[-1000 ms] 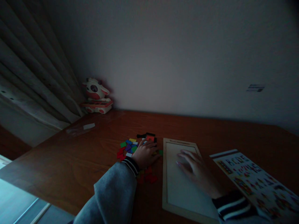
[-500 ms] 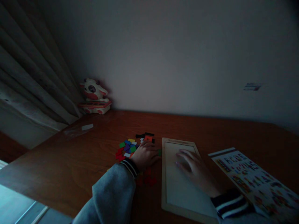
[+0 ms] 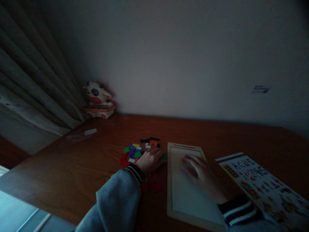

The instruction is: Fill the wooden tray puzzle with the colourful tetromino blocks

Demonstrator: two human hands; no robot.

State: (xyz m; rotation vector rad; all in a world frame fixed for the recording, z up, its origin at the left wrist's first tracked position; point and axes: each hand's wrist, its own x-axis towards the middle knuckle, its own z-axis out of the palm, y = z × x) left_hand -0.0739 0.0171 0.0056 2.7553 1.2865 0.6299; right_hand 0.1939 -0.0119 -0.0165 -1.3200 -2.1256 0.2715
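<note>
A heap of small coloured puzzle pieces (image 3: 135, 151) lies on the brown wooden table (image 3: 84, 167). My left hand (image 3: 150, 159) rests on the right side of the heap, fingers curled down over the pieces; what is under them is hidden. A shallow wooden-framed tray with a pale bottom (image 3: 188, 196) lies to the right of the heap. My right hand (image 3: 199, 169) lies flat inside the tray near its far end, fingers stretched out, holding nothing.
A printed sheet with coloured letter patterns (image 3: 263, 187) lies right of the tray. A cow-shaped toy (image 3: 98, 98) stands at the back left corner by the curtain (image 3: 31, 83). A small white slip (image 3: 90, 131) lies on the table's left part. The wall is close behind.
My left hand has shifted slightly over the pieces, its fingers drawing in. My right hand stays flat in the tray. The view has barely moved.
</note>
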